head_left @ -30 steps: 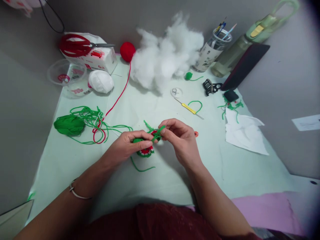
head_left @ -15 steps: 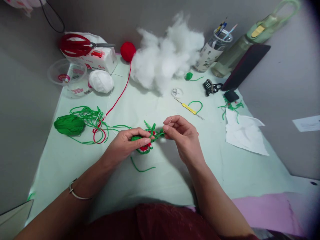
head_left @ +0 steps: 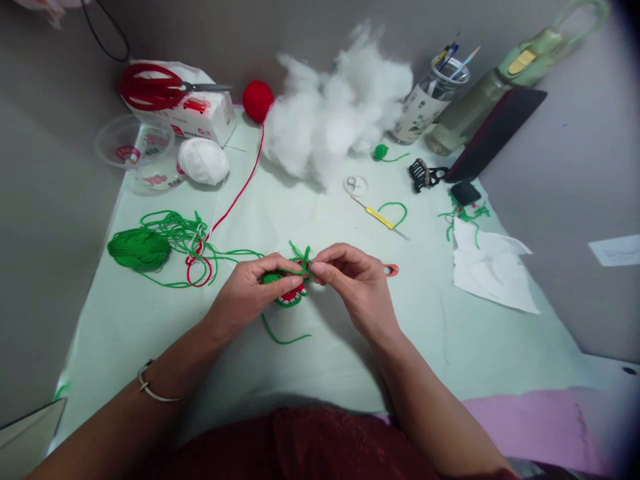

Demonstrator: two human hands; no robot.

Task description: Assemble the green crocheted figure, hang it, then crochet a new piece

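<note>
A crocheted piece point(head_left: 289, 298) in green, red and white is pinched between the thumb and fingers of my left hand point(head_left: 255, 283). Narrow green crocheted strips point(head_left: 300, 252) stick up from its far side. My right hand point(head_left: 353, 273) is closed in a pinch at the piece's right edge, its fingertips almost against my left ones. The thin needle seen in those fingers a moment ago is now hidden by them. A loose green yarn end point(head_left: 285, 341) lies on the table just in front of the piece. Beside my right hand lies an orange stitch marker point(head_left: 393, 270).
Left are a green yarn skein point(head_left: 139, 249), tangled strands and a white yarn ball point(head_left: 204, 161). Red scissors point(head_left: 153, 87) rest on a box. Behind sit a red yarn ball point(head_left: 257, 102) and white stuffing point(head_left: 335, 113). A yellow-handled crochet hook point(head_left: 380, 217) and torn paper point(head_left: 487, 267) lie right.
My right hand has moved left and slightly down to the crocheted piece, covering the needle tip and uncovering the orange stitch marker. My left hand keeps its hold.
</note>
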